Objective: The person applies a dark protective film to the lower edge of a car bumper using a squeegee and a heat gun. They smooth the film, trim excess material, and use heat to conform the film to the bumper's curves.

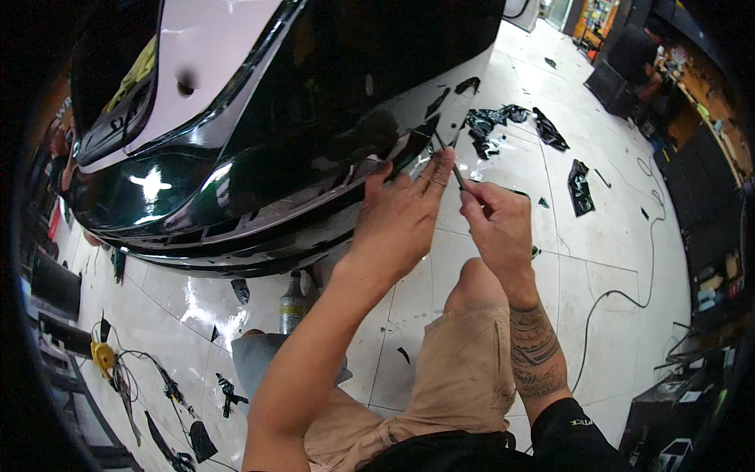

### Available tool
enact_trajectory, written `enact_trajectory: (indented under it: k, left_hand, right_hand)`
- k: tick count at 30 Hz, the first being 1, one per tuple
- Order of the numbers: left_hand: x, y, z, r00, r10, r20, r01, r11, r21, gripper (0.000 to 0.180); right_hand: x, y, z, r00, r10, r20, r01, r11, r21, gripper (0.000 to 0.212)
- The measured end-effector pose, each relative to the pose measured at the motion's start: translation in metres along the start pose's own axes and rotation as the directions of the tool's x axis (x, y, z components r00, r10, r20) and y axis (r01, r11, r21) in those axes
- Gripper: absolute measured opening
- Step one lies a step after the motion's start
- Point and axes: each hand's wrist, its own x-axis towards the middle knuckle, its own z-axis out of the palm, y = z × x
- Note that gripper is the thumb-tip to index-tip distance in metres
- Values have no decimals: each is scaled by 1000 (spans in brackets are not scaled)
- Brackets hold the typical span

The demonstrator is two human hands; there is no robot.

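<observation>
The dark glossy car bumper (pixel 314 153) curves across the upper part of the view, with loose strips of black film (pixel 414 145) along its lower right edge. My left hand (pixel 401 216) lies against that edge, fingers stretched out and pressing on the panel. My right hand (pixel 501 228) is closed around a slender dark tool (pixel 461 179). Its thin end points up toward the bumper edge, right beside my left fingertips. Whether the tool is a blade or a pick I cannot make out.
Crumpled black film scraps (pixel 487 126) litter the white tiled floor (pixel 605 236). Beneath the bumper stands a bottle (pixel 292 307). A cable (pixel 621 293) winds along the right, more cables and a yellow reel (pixel 102 358) at left. Another person (pixel 641 67) is near dark cabinets (pixel 700 173).
</observation>
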Motion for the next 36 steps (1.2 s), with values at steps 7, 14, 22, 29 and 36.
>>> enact_trajectory:
  k: [7, 14, 22, 29, 36]
  left_hand:
    - [-4, 0, -4, 998, 49, -50, -48, 999, 24, 73]
    - [-8, -4, -4, 998, 34, -61, -40, 995, -96, 82]
    - [-9, -6, -8, 996, 44, -72, -49, 996, -77, 79]
    - [-9, -6, -10, 998, 48, -49, -52, 995, -89, 77]
    - [-9, -11, -12, 993, 82, -83, -88, 993, -80, 68]
  right_hand:
    - [-6, -4, 5, 1000, 24, -11, -22, 994, 110, 14]
    - [-13, -13, 18, 997, 32, -67, -23, 991, 135, 14]
    - [-17, -23, 31, 989, 57, -136, -33, 984, 173, 9]
    - [-21, -18, 38, 990, 9, -143, 9, 992, 124, 14]
    - [-24, -30, 50, 978, 139, -157, -88, 953, 291, 12]
